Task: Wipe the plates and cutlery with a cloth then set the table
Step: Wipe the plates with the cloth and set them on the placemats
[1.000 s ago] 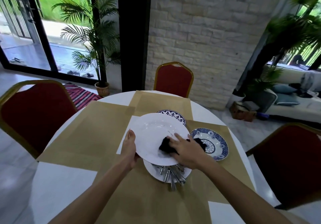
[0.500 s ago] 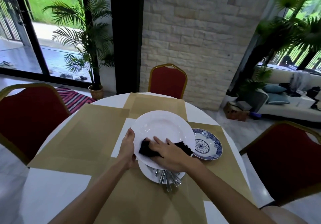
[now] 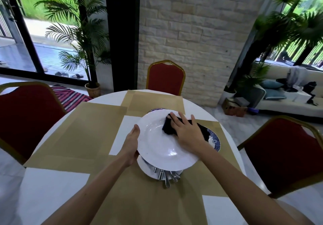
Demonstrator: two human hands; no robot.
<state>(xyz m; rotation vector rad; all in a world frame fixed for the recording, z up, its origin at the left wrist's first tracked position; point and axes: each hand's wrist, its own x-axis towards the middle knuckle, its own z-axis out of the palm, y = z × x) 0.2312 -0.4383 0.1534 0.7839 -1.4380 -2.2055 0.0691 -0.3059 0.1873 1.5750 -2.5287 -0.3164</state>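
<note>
Right hand [image 3: 187,134] flat, fingers straight, pressing dark cloth [image 3: 168,127] on white plate [image 3: 157,142], far side. Left hand [image 3: 132,142] grips its left rim. Plate held above cutlery [image 3: 166,175], mid-worktop [image 3: 43,186]. Suggest: sweep the whole rim, keep the plate level.

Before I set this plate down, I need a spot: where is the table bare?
Bare: the left placemat beside the left chair, and the far placemat's edge by the far chair. Crowded: the centre, with the cutlery plate and blue plate.

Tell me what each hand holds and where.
Left hand grips the white plate by its left rim. Right hand presses the dark cloth flat on the plate.
</note>
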